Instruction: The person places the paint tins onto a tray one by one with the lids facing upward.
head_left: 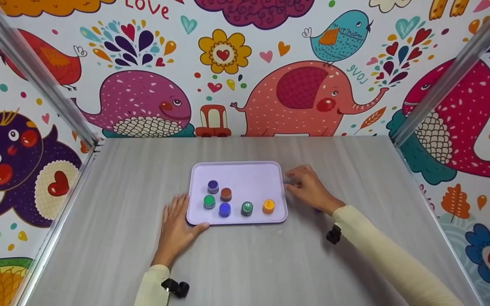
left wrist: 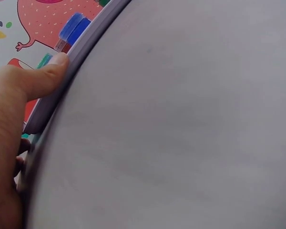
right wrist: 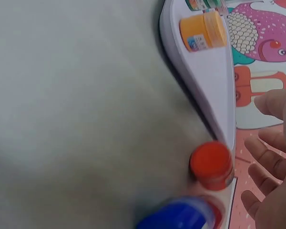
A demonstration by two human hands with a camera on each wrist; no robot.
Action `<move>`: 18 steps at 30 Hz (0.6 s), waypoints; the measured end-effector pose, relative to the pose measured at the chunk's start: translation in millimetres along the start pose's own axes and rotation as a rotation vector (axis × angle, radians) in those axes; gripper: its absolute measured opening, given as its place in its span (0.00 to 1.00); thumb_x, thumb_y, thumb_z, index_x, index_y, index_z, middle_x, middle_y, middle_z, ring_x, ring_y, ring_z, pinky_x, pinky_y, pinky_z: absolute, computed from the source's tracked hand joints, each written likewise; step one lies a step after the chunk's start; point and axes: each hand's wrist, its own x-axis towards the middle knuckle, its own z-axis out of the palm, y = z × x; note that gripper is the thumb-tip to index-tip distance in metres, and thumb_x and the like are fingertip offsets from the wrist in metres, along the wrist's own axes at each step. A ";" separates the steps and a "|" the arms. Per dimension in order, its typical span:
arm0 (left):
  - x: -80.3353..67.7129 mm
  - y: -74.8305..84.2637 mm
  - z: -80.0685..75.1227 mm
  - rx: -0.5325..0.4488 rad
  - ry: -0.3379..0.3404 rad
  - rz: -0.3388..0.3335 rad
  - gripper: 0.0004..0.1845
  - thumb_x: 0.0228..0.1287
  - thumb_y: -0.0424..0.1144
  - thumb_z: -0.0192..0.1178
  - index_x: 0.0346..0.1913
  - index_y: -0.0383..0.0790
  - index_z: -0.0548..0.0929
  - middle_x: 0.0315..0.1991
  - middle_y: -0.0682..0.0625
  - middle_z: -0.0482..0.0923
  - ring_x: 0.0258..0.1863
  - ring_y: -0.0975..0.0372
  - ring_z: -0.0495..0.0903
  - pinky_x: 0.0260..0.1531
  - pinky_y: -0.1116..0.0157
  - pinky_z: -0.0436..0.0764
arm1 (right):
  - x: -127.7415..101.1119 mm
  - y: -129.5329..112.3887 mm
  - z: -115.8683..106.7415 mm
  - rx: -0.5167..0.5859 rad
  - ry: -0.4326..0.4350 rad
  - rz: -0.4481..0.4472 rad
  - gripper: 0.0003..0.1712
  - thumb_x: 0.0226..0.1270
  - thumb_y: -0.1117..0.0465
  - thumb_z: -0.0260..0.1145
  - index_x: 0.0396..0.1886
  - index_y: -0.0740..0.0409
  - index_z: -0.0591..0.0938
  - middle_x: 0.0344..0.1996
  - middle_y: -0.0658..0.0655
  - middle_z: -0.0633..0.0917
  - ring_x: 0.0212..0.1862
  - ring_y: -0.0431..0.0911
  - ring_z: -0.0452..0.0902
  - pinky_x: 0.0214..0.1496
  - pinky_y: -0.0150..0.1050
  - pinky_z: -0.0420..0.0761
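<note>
I'm steadying the tray (head_left: 238, 168), left hand (head_left: 176, 227) flat with thumb at its corner, right hand (head_left: 309, 187) loosely open beside it holding nothing; next I'd reach inward for a jar.

Bright, even light from above. Soft little shadows under both arms on the grey wooden table (head_left: 245, 263). Sharp from the head view. Blurry up close from both wrists, most of all the blue round pot (right wrist: 178, 217) at the bottom edge. Bent, stretched edges on the pale purple plastic tray (right wrist: 209, 90).

Lilac tray (head_left: 245, 170) flat on table, six small coloured pots upright inside.
</note>
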 end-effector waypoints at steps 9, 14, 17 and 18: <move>-0.2 -0.1 1.0 0.022 0.017 0.017 0.60 0.61 0.61 0.78 0.83 0.24 0.63 0.83 0.27 0.62 0.86 0.33 0.52 0.85 0.33 0.42 | -8.9 19.2 -6.1 0.014 0.053 -0.047 0.20 0.74 0.63 0.75 0.61 0.66 0.86 0.56 0.60 0.83 0.63 0.55 0.72 0.70 0.57 0.79; -1.1 0.4 1.6 0.011 0.013 0.005 0.61 0.61 0.61 0.79 0.84 0.26 0.62 0.84 0.29 0.60 0.86 0.34 0.51 0.85 0.34 0.40 | -14.9 29.7 -8.9 0.023 0.064 -0.029 0.21 0.75 0.62 0.76 0.63 0.66 0.86 0.57 0.61 0.82 0.63 0.56 0.72 0.72 0.60 0.78; -0.9 0.8 0.8 0.007 0.008 -0.003 0.61 0.61 0.62 0.78 0.85 0.27 0.62 0.84 0.29 0.60 0.87 0.34 0.50 0.85 0.35 0.39 | -19.0 34.3 -10.9 0.037 0.060 0.013 0.23 0.76 0.59 0.76 0.65 0.64 0.86 0.58 0.61 0.80 0.63 0.55 0.71 0.71 0.59 0.80; -0.7 1.0 0.2 0.007 0.008 -0.004 0.61 0.61 0.62 0.78 0.85 0.27 0.62 0.85 0.29 0.59 0.87 0.35 0.50 0.86 0.36 0.39 | -20.3 35.5 -11.4 0.040 0.059 0.024 0.23 0.76 0.58 0.76 0.65 0.63 0.86 0.58 0.60 0.80 0.63 0.55 0.71 0.71 0.58 0.80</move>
